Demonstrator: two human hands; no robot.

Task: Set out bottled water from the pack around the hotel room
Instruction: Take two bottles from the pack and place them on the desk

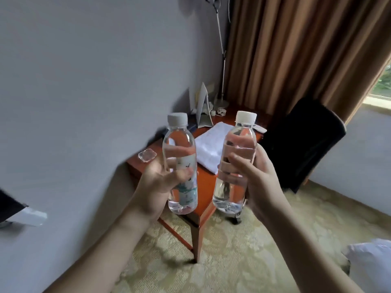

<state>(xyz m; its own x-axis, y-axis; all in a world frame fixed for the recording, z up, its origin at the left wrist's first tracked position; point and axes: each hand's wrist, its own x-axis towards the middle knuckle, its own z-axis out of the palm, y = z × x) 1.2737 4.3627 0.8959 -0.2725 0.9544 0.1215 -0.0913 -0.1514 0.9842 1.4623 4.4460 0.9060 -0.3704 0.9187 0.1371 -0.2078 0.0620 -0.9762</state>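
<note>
The left hand [157, 182] holds a water bottle [179, 163] up in the air, and its fingers [179, 175] are wrapped around the lower half of the bottle, over a label with blue-green marks. The right hand [257, 180] holds a second water bottle [236, 163] the same way, with its fingers [238, 163] curled tight around the middle. Both bottles stand upright, side by side but not touching, and each has a white cap on top. They are clear and full of water. Behind and below them is a reddish wooden surface [203, 193] that stands against a pale wall [84, 81]. A folded white towel [211, 149] lies on the surface, between the two bottles as seen from the head camera. A small clear glass dish [147, 155] sits near the left edge of the surface, close to the wall. At the far end stands a folded white card [203, 108], and near it is the base of a thin metal lamp [222, 66]. A black chair [304, 142] is on the right side of the surface. Long brown curtains [296, 49] hang behind the chair. The floor has a pale carpet [243, 261] with a leafy pattern. Something white and soft [372, 265] shows at the bottom right corner, but it is hard to tell what it is.
</note>
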